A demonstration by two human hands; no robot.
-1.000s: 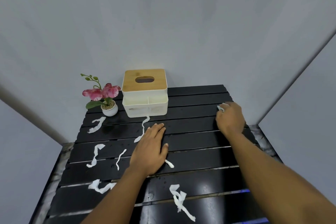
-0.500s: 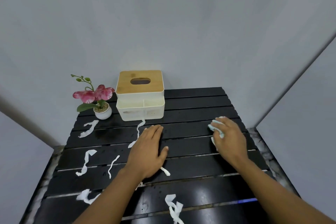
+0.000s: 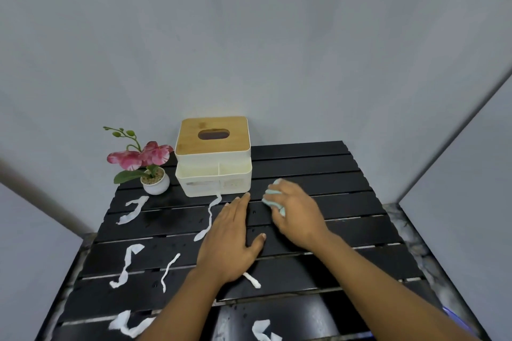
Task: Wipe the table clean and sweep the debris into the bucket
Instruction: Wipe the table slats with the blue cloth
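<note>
A black slatted table (image 3: 360,232) fills the lower view. My right hand (image 3: 297,214) grips a pale green cloth (image 3: 273,198) and presses it on the slats just right of the table's middle, near the tissue box. My left hand (image 3: 231,241) lies flat with straight fingers on the table beside it. Several white paper strips lie scattered: one (image 3: 209,216) trailing from the box front, others (image 3: 132,210) (image 3: 126,266) (image 3: 168,271) on the left, a short one (image 3: 252,280) under my left wrist, more (image 3: 130,325) (image 3: 263,331) at the near edge. No bucket is in view.
A white tissue box with a wooden lid (image 3: 213,156) stands at the back middle. A small white pot with pink flowers (image 3: 151,171) sits to its left. Grey walls close in behind and on both sides; a marbled floor (image 3: 410,230) shows to the right.
My right hand has dragged the cloth from the table's far right edge leftward to the middle, close to my left hand. The left hand has stayed flat in place.
</note>
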